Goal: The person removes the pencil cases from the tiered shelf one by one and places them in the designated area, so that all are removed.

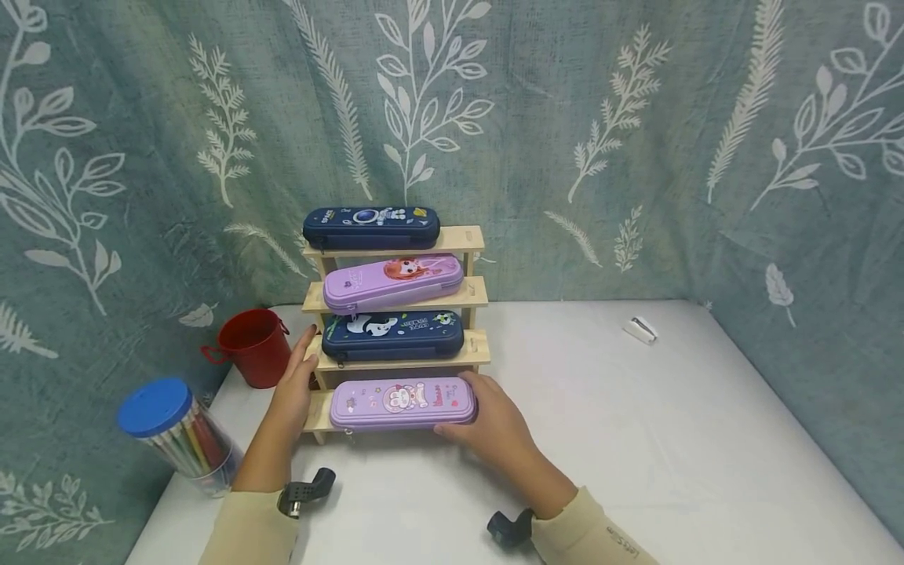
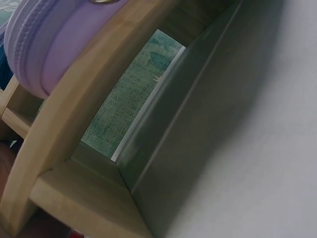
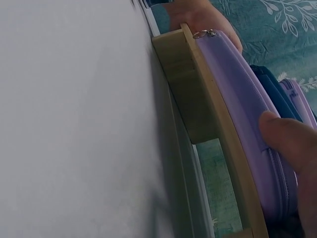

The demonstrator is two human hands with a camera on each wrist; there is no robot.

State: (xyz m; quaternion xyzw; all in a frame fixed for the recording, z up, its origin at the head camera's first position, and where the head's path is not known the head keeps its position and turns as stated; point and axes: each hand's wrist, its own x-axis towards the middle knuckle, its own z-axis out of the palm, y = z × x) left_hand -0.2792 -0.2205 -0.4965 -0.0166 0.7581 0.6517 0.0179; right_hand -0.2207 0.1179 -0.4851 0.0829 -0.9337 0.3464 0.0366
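A four-step wooden rack [image 1: 479, 346] holds one pencil case on each step. On the lowest step lies a purple pencil case [image 1: 402, 403] with a bunny print. My right hand [image 1: 497, 416] grips its right end, the thumb [image 3: 285, 134] on the front side and the fingers behind. My left hand [image 1: 291, 396] rests against the rack's left side with its fingers fairly straight. Above sit a dark blue panda case [image 1: 392, 336], a slightly slanted purple case with a girl print [image 1: 392, 283] and a dark blue astronaut case [image 1: 370, 227] on top.
Left of the rack stand a red mug [image 1: 256, 349] and a clear jar of coloured pens with a blue lid [image 1: 155, 406]. A small white stapler-like item [image 1: 640, 330] lies at the back right of the white table [image 1: 678, 439]. A leaf-patterned curtain hangs behind.
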